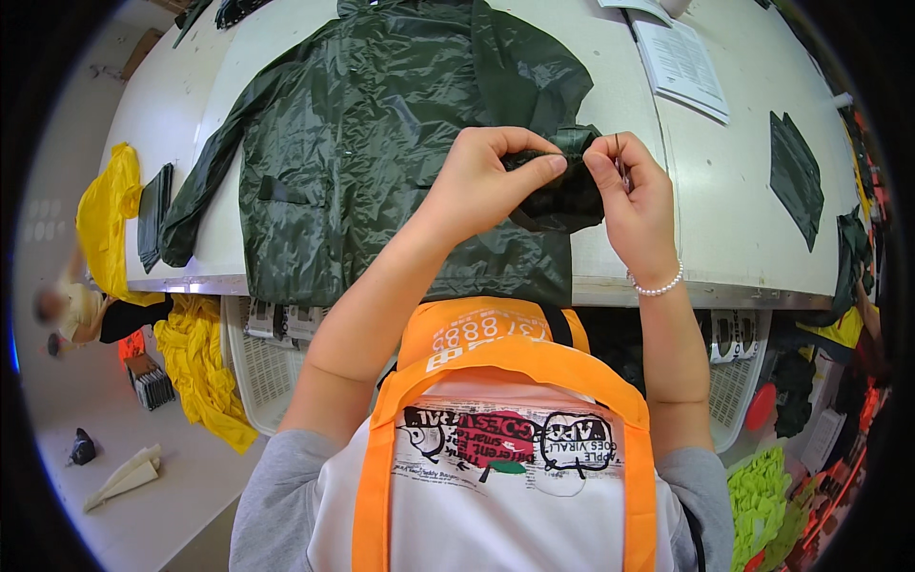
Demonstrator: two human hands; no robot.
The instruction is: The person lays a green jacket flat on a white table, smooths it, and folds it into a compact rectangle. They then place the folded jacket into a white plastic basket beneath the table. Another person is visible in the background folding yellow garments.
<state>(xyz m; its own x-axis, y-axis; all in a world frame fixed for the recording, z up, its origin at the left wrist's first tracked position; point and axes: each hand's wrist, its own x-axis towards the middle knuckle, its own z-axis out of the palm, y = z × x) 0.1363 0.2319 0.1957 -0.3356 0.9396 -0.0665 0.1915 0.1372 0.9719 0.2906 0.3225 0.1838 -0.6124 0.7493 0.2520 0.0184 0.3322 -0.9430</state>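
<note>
A dark green, shiny rain jacket (319,162) lies spread on the white table, its front facing up. One of its sleeves is bent round toward me, and the sleeve cuff (562,205) is bunched between my hands. My left hand (491,181) is closed, pinching the cuff's upper edge between thumb and forefinger. Opposite it, my right hand (634,191) is closed too, with thumb and finger at the cuff's right edge. A small, thin, metallic thing shows among the right fingers; its kind is too small to tell.
The white table (753,238) carries an open booklet (677,62) and dark green folded pieces (796,176) at right. Yellow garments (110,219) hang over its left edge. White plastic baskets (267,372) stand below the front edge. Bright green cloth (762,505) lies low right. Another person (81,310) is far left.
</note>
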